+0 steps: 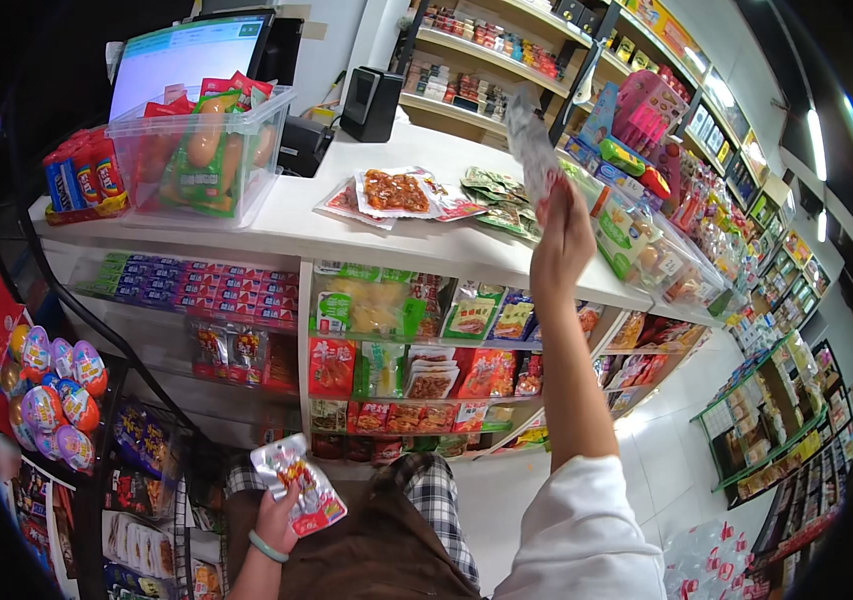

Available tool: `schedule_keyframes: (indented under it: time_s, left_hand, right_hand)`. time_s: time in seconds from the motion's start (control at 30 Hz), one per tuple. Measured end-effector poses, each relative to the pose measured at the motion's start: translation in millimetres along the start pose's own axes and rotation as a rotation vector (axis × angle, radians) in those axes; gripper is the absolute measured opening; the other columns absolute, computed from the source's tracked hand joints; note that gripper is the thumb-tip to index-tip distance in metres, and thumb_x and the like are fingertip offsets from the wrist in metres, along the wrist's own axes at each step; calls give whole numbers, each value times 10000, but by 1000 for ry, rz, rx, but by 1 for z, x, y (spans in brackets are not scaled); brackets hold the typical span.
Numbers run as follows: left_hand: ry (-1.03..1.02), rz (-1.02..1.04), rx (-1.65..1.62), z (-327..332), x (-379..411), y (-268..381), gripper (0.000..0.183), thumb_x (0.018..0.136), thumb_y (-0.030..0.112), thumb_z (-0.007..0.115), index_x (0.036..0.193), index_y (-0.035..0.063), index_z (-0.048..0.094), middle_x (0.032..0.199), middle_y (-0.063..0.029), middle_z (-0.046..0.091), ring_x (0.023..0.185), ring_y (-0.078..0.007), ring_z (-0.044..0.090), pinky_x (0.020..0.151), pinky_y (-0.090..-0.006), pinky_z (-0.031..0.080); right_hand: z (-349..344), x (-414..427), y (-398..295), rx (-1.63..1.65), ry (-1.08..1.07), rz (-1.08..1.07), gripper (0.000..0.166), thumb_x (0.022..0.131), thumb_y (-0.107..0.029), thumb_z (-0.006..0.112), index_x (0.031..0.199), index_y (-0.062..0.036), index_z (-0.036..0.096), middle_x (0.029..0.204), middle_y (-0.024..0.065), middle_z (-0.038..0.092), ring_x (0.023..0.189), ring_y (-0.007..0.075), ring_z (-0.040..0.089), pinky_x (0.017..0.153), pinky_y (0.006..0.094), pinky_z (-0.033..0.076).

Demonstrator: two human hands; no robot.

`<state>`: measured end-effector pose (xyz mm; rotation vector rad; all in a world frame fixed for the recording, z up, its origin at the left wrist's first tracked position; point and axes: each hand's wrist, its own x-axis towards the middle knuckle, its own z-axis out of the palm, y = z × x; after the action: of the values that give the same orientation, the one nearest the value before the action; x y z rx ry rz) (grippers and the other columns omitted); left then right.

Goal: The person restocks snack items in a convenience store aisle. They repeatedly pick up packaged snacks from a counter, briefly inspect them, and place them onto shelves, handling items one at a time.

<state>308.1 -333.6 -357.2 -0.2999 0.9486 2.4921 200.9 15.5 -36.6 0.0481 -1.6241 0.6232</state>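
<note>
My left hand (278, 513), with a pale bangle at the wrist, grips a silver and red snack pouch (299, 486) low over my lap. Raised above the right part of the white counter (261, 229), my right hand (566, 232) holds a silvery packet (530, 139), blurred and tilted up; its front cannot be made out. On the countertop lie flat red and white food pouches (396, 192), the top one showing brown contents through a window. Several green packets (498, 196) rest just left of my right hand.
A clear plastic bin (194, 169) of packaged snacks stands at the counter's left, before a monitor (186, 56). Beside it sit a candy box (85, 180) and a black device (371, 105). Snack shelves (404, 341) run beneath. Egg-shaped toys (48, 405) crowd the left; clear boxes (666, 259) line the right.
</note>
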Motion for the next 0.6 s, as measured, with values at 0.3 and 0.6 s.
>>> schedule_keyframes:
  time_s: [0.3, 0.6]
  left_hand:
    - [-425, 32, -150, 146, 17, 35, 407, 973, 300, 424, 1282, 36, 419, 1218, -99, 535, 1107, -231, 537, 930, -388, 448]
    - [-209, 19, -40, 108, 13, 22, 280, 883, 53, 568, 1159, 32, 524, 1053, -65, 604, 916, -173, 606, 788, -321, 509]
  right_hand:
    - [-66, -235, -91, 63, -1016, -345, 474, 814, -48, 465, 1283, 19, 458, 1300, 212, 462, 1280, 332, 393, 1067, 500, 261]
    - [-69, -220, -105, 321, -1256, -310, 461, 728, -128, 627, 1158, 4, 525, 1176, 166, 550, 1179, 349, 469, 1019, 468, 342]
